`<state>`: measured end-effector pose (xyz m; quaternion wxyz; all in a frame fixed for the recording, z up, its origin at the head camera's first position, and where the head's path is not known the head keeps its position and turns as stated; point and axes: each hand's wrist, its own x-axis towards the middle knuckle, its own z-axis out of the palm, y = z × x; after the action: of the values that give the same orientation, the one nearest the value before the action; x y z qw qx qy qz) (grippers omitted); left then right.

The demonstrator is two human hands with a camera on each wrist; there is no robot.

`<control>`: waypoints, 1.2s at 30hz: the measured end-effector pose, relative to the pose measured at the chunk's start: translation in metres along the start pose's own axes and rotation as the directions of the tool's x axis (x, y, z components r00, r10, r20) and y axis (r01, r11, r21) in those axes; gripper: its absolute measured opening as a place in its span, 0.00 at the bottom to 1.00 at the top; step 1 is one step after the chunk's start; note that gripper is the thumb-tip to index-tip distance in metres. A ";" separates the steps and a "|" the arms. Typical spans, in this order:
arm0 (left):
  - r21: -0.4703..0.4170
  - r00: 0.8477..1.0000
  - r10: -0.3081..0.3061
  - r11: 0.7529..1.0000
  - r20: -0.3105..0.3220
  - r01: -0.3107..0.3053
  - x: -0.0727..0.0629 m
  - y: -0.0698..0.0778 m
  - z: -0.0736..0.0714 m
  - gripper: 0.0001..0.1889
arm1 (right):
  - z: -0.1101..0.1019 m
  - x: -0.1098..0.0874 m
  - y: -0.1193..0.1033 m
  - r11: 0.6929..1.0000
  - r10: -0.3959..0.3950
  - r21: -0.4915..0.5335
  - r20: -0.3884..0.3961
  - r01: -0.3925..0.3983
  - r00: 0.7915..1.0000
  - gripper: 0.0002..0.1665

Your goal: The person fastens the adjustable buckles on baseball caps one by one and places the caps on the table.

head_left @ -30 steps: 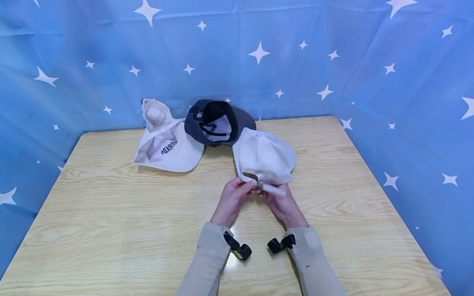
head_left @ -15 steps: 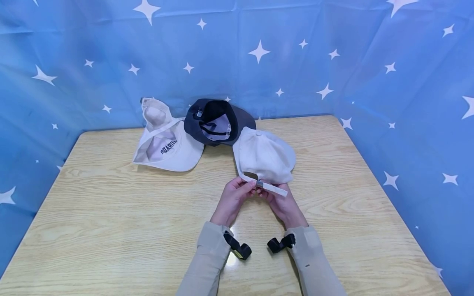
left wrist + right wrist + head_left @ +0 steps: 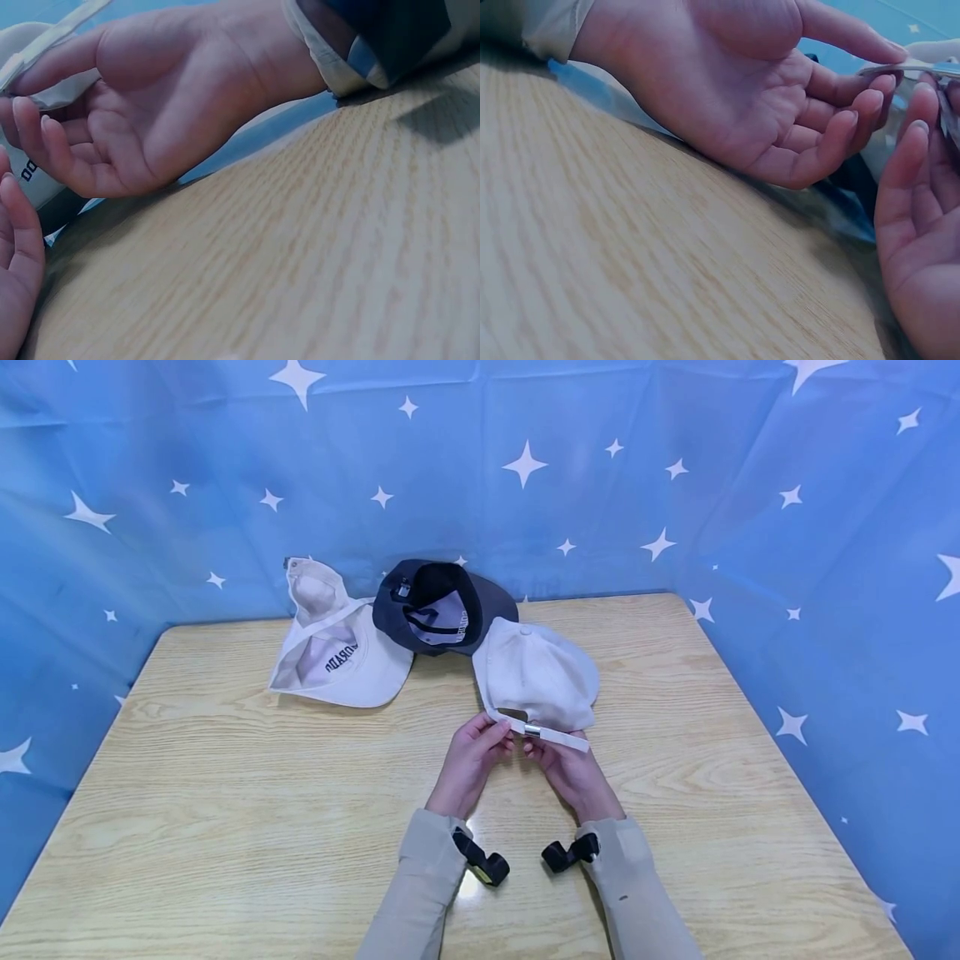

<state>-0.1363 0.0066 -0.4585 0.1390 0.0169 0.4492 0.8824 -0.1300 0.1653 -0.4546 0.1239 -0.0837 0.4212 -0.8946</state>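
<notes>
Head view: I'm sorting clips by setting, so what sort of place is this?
Probably a staged recording spot: there is a wooden table with three caps, and a blue starry curtain hangs behind and beside it.

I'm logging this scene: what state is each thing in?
Left cap: inside showing, back looks unfastened.
Dark cap: inside showing, fastening unclear.
Right cap: outside of crown showing.
Strap: through the buckle, loose end protruding.
Left hand: pinches the strap.
Right hand: at the strap, grip unclear.
</notes>
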 end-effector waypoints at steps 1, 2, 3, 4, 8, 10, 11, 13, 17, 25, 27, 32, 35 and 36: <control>0.000 1.000 -0.001 1.000 -0.001 0.001 0.000 0.000 0.000 0.08 | 0.000 0.000 0.000 1.000 0.000 0.003 0.000 0.000 1.000 0.06; -0.002 1.000 -0.001 1.000 -0.003 0.001 0.000 0.000 0.000 0.08 | 0.000 0.000 -0.001 1.000 -0.001 0.004 0.002 0.001 1.000 0.06; 0.000 1.000 -0.001 1.000 -0.005 0.001 0.000 0.001 0.000 0.06 | 0.000 0.000 -0.001 1.000 0.000 0.006 0.001 0.000 1.000 0.06; -0.001 1.000 -0.003 1.000 -0.007 0.003 0.000 0.001 0.000 0.06 | 0.000 0.000 -0.001 1.000 -0.001 0.010 0.006 0.001 1.000 0.06; -0.006 1.000 -0.010 1.000 -0.009 0.010 -0.001 0.001 0.000 0.01 | -0.002 -0.001 0.000 1.000 -0.001 0.024 0.008 0.000 1.000 0.06; -0.009 1.000 -0.007 1.000 -0.005 0.007 -0.002 0.001 -0.001 0.02 | -0.002 0.000 0.000 0.999 -0.004 0.032 0.013 0.004 1.000 0.07; -0.010 1.000 -0.004 1.000 -0.002 0.004 -0.002 0.001 -0.001 0.02 | -0.002 0.000 0.000 1.000 -0.006 0.030 0.013 0.005 1.000 0.07; -0.008 1.000 0.006 1.000 0.009 -0.006 -0.001 0.001 -0.001 0.03 | -0.002 0.000 0.000 0.999 -0.011 0.039 0.018 0.010 1.000 0.07; 0.001 1.000 0.013 1.000 0.020 -0.013 -0.001 0.001 -0.001 0.02 | -0.002 0.001 0.000 0.999 -0.013 0.042 0.018 0.012 1.000 0.06; -0.002 1.000 0.002 1.000 0.022 -0.002 -0.001 0.002 -0.001 0.03 | 0.001 0.001 -0.002 0.999 0.019 0.032 -0.020 -0.018 1.000 0.08; 0.002 1.000 -0.002 1.000 0.021 0.002 -0.002 0.002 0.000 0.04 | 0.002 0.000 -0.002 0.999 0.030 0.012 -0.038 -0.029 0.999 0.09; 0.020 0.999 -0.013 1.000 0.029 0.012 -0.003 0.003 0.000 0.01 | 0.003 0.000 -0.002 0.999 0.034 -0.034 -0.056 -0.036 0.998 0.09; 0.029 0.999 -0.017 0.999 0.032 0.016 -0.003 0.002 0.001 0.01 | 0.003 -0.001 -0.001 0.999 0.022 -0.046 -0.044 -0.024 0.999 0.07; 0.032 0.999 -0.019 0.999 0.031 0.018 -0.003 0.002 0.001 0.01 | 0.003 -0.001 0.000 0.999 0.016 -0.047 -0.039 -0.018 0.999 0.07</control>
<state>-0.1333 0.0052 -0.4560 0.1541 0.0288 0.4613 0.8733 -0.1288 0.1639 -0.4527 0.1213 -0.0657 0.4455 -0.8846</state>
